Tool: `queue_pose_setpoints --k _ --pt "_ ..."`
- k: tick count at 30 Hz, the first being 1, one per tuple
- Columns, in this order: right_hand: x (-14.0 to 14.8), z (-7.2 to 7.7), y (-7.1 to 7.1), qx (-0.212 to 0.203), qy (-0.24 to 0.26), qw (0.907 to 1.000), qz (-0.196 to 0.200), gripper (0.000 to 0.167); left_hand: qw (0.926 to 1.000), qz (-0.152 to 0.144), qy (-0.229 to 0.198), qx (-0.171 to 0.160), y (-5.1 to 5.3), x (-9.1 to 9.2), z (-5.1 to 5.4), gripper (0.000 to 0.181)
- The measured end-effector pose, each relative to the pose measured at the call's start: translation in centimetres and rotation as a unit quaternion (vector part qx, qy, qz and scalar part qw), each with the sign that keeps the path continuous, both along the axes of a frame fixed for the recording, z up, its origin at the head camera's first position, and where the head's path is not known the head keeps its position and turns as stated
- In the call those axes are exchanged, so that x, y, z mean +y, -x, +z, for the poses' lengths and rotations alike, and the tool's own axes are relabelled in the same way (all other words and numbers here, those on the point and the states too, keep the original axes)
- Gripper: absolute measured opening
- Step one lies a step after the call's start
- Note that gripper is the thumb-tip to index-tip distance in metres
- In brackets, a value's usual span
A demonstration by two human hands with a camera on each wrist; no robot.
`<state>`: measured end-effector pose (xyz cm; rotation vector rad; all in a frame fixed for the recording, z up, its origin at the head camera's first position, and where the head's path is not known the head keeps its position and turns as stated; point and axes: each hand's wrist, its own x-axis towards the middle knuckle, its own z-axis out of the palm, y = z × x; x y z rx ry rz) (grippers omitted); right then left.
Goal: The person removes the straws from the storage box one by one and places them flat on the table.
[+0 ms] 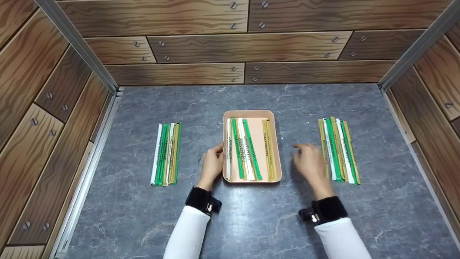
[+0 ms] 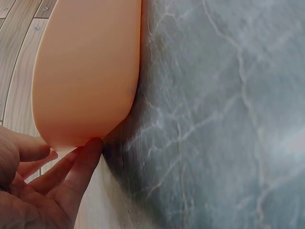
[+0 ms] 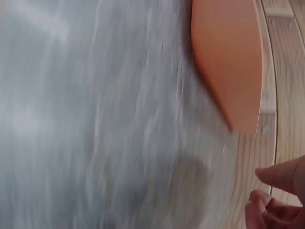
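Note:
A shallow peach tray [image 1: 258,144] lies in the middle of the grey table, holding several long thin stick packets [image 1: 248,151] in white, green and gold with dark print. My left hand [image 1: 212,163] grips the tray's left side; in the left wrist view its thumb and fingertips meet the tray wall [image 2: 88,71]. Off the tray's right side, my right hand [image 1: 311,162] is blurred and above the table, its fingers loosely bent. Nothing shows between thumb and fingers in the right wrist view, where the tray [image 3: 228,62] stands apart from them.
Similar packets form a row on the left [image 1: 166,154] and another on the right [image 1: 339,151], the latter partly behind the right hand. Wood-patterned panels [image 1: 244,46] with metal edge rails [image 1: 77,46] enclose the table at back and sides.

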<state>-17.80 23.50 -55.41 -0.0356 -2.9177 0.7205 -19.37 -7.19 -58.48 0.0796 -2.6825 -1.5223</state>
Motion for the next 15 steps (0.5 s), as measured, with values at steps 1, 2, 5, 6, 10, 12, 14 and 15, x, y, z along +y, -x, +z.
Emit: queue_pose_setpoints --k 1,2,5,6,10,12,14,15 --pt "-0.8 0.0 0.0 0.011 0.002 0.9999 0.011 0.027 1.0000 0.000 -0.001 -0.004 0.0 0.0 0.0 0.041" --pt "-1.6 0.0 0.0 0.019 0.003 0.9996 0.020 0.027 1.0000 -0.001 -0.001 -0.005 0.0 0.0 0.0 0.041" --pt "-3.9 0.0 0.0 0.046 0.003 0.9981 0.042 0.024 1.0000 -0.002 -0.002 -0.008 0.0 0.0 -0.1 0.042" --pt "-4.6 0.0 0.0 0.054 0.002 0.9974 0.049 0.023 1.0000 -0.001 -0.001 -0.006 0.0 0.0 -0.1 0.042" --pt "-7.1 0.0 -0.1 0.044 0.010 0.9953 0.085 0.024 0.9999 -0.002 0.011 0.013 0.0 0.1 -0.1 0.040" --pt "-8.1 0.0 -0.2 0.017 0.019 0.9943 0.103 0.028 0.9998 -0.001 0.013 0.018 0.0 0.2 0.0 0.039" --pt "-8.8 -0.2 -0.1 -0.013 0.022 0.9926 0.119 0.032 0.9998 0.001 0.011 0.016 0.0 0.2 0.1 0.039" --pt "-9.1 -0.3 0.0 -0.027 0.017 0.9918 0.124 0.035 0.9999 0.002 0.010 0.013 0.0 0.2 0.2 0.039"
